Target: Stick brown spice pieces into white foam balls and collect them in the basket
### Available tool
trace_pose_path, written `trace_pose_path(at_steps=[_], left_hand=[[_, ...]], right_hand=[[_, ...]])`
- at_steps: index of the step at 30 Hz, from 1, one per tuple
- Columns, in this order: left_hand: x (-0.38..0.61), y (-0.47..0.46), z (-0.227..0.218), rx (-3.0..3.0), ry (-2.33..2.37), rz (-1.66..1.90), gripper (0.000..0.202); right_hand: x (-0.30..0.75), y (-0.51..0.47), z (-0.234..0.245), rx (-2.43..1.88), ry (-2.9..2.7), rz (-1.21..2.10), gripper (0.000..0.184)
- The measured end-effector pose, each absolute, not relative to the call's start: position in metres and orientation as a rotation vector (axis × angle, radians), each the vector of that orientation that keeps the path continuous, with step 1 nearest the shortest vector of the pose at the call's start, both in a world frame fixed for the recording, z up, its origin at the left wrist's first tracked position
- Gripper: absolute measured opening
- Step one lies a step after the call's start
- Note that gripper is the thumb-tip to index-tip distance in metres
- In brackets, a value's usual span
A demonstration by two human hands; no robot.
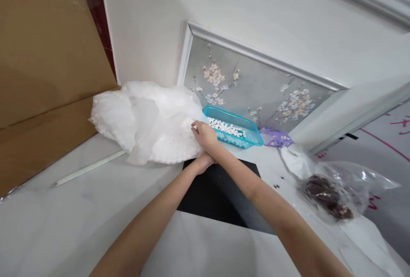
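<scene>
My right hand (pixel 204 134) reaches across to the edge of a big white plastic bag (pixel 144 119) lying on the white table. Its fingers are curled on the bag's rim. My left hand (pixel 201 164) lies under my right wrist, at the bag's lower edge and the far edge of a black mat (pixel 218 195). The left hand's fingers are hidden. Just right of my right hand stands a teal plastic basket (pixel 253 137) holding several small white beads (pixel 226 128).
A cardboard sheet (pixel 38 76) leans at the left. A thin white stick (pixel 89 166) lies on the table (pixel 80 221). A framed flower picture (pixel 256 89) leans on the wall. A purple wrapper (pixel 276 138) and a clear bag of dark brown pieces (pixel 329 195) lie at right.
</scene>
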State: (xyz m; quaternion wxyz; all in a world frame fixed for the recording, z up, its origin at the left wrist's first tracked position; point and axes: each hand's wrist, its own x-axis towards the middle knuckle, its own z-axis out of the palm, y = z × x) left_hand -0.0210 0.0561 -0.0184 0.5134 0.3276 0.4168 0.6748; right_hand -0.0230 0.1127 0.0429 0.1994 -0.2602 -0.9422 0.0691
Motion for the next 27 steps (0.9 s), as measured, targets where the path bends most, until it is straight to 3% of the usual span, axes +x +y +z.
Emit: trace_pose_path(at_steps=[7, 13, 22, 27], left_hand=[[-0.026, 0.065, -0.015, 0.642, 0.915, 1.511, 0.017], [-0.027, 0.066, -0.011, 0.663, 0.896, 1.510, 0.023], [-0.021, 0.057, -0.006, 0.851, 0.951, 1.400, 0.023], [-0.021, 0.057, -0.004, 0.829, 0.973, 1.428, 0.021]], right_hand=[[0.059, 0.130, 0.045, -0.726, -2.182, 0.637, 0.023], [0.116, 0.135, 0.032, -0.787, -2.266, 0.892, 0.026], [0.144, 0.118, 0.029, -0.792, -2.248, 0.987, 0.028], [0.174, 0.125, 0.016, -0.874, -2.362, 0.745, 0.021]])
